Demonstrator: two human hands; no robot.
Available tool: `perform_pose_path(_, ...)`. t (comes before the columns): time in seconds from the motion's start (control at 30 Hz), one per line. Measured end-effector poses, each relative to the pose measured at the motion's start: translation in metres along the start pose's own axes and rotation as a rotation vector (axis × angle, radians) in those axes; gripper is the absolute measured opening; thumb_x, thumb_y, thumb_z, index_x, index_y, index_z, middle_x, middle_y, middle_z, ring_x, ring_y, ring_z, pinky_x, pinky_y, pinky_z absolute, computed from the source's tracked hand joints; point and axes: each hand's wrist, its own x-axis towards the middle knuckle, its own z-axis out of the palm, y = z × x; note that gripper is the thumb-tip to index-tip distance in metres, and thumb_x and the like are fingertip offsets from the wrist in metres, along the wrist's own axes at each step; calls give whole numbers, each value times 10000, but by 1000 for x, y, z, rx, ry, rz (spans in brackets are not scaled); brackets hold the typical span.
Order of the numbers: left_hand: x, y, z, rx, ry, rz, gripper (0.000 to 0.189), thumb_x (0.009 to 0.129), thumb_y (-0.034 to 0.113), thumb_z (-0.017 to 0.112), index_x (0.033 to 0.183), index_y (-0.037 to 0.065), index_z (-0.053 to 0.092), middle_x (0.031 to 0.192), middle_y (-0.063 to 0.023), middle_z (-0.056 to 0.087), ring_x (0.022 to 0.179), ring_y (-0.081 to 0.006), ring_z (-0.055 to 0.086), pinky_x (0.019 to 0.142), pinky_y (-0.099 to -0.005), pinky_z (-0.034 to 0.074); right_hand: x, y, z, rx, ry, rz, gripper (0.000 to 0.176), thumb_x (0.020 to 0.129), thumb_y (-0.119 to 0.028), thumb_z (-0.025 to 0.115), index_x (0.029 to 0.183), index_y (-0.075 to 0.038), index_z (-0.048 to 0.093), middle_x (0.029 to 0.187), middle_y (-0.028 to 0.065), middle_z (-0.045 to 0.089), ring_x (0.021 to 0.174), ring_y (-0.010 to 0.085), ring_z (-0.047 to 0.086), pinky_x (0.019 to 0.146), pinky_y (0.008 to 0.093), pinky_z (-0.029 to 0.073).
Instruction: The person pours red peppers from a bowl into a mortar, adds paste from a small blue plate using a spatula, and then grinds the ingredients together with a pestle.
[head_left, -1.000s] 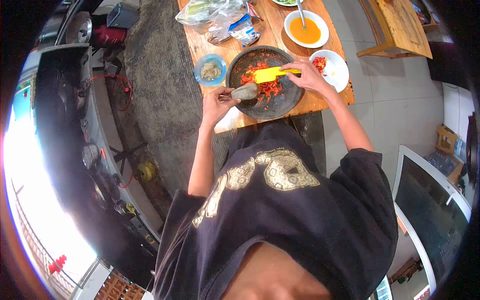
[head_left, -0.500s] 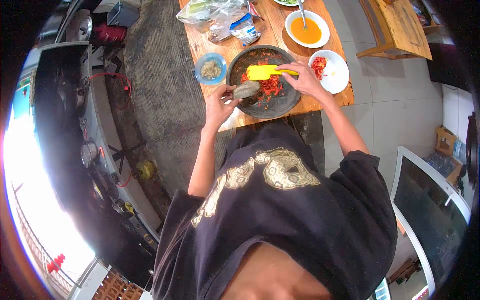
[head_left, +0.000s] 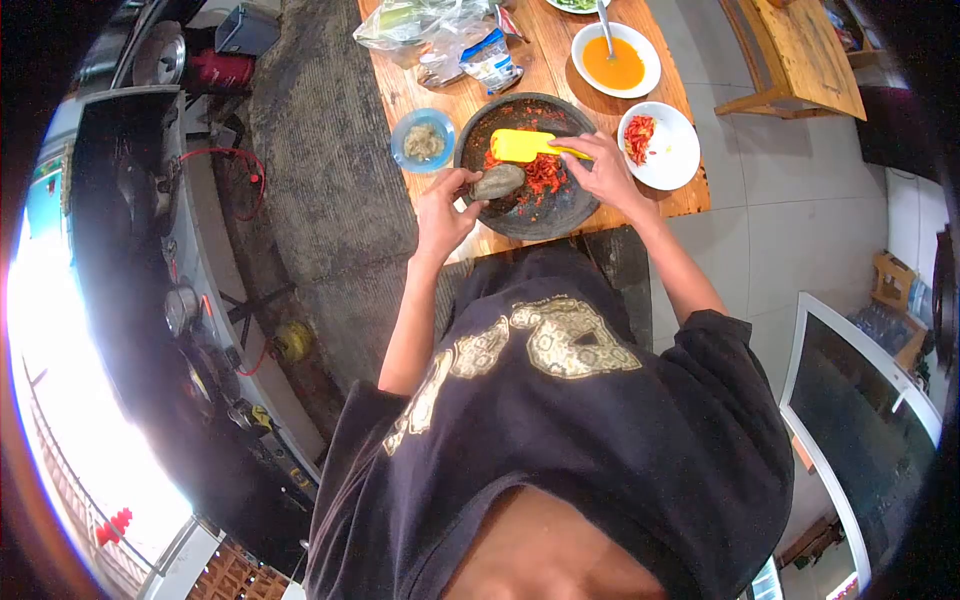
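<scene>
A round dark stone mortar [head_left: 530, 222] stands at the front of the wooden table, with crushed red chili [head_left: 545, 176] spread over its middle. My left hand [head_left: 445, 210] is closed around one end of a grey stone pestle [head_left: 498, 182], which lies over the mortar's left side. In my right hand [head_left: 602, 172] is the handle of a yellow spatula [head_left: 516, 146]; its wide blade hangs over the chili. Right of the mortar, a white plate [head_left: 677, 160] carries more cut red chili [head_left: 638, 138]. A blue bowl [head_left: 399, 150] with pale peeled pieces sits left of the mortar.
Behind the mortar lie clear plastic bags [head_left: 415, 25] and a blue-white packet [head_left: 490, 64]. A white bowl of orange liquid [head_left: 614, 68] with a spoon stands at the back right, near a plate of greens [head_left: 577, 4]. A wooden bench [head_left: 800, 60] is beyond the table's right side.
The pestle has turned slightly in my left hand, showing more of its rounded face. My right hand and the spatula have shifted only a little.
</scene>
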Motion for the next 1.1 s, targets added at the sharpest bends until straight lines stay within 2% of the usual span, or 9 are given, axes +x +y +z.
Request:
perform_pose_path(0.3,2,8,-2,48,-67,112,343,647,-103,631,974,-1,607,1012,-140,602,866,-326,620,756,-376,499,-5,0,4,-58,17,-35,219,816,-138,649,1029,-161,696,790,89,619,766,261,534,739,379,429)
perform_pose_path(0.4,3,8,-3,78,-117,105,342,655,-103,621,981,0,605,1015,-135,600,905,-333,612,777,-381,501,-5,2,3,-103,-3,-33,215,814,-151,653,1024,-148,697,780,80,606,758,247,525,734,368,419)
perform_pose_path(0.53,4,18,-7,135,-146,141,355,657,-104,615,993,8,605,1039,-138,587,974,-354,588,822,-397,494,-3,-7,10,-65,30,-153,226,802,-125,653,1021,-148,701,748,64,586,727,240,500,706,366,402)
perform_pose_path(0.63,4,14,-5,142,-168,186,369,652,-105,616,1000,16,609,1057,-136,584,987,-349,581,837,-397,490,-4,3,13,-137,48,-92,235,791,-119,668,1021,-146,701,742,52,585,726,234,499,707,370,401)
perform_pose_path(0.77,4,12,-4,199,-219,280,390,661,-103,607,1028,27,605,1084,-136,578,1027,-343,564,869,-401,480,-2,-10,12,-53,67,-145,229,792,-108,672,1018,-134,699,740,52,577,729,223,503,702,360,401)
perform_pose_path(0.83,3,7,-3,221,-243,313,410,683,-102,591,1067,41,600,1108,-137,575,1056,-349,556,905,-406,469,-5,-4,13,-112,55,-134,229,791,-103,673,1015,-142,700,742,45,573,730,219,503,698,356,403)
perform_pose_path(1.1,9,1,-2,361,-379,454,417,697,-112,550,1082,43,590,1155,-132,560,1089,-333,539,915,-392,473,-1,-9,7,-188,47,-216,245,769,-108,687,1007,-165,703,742,22,544,756,205,505,707,351,400)
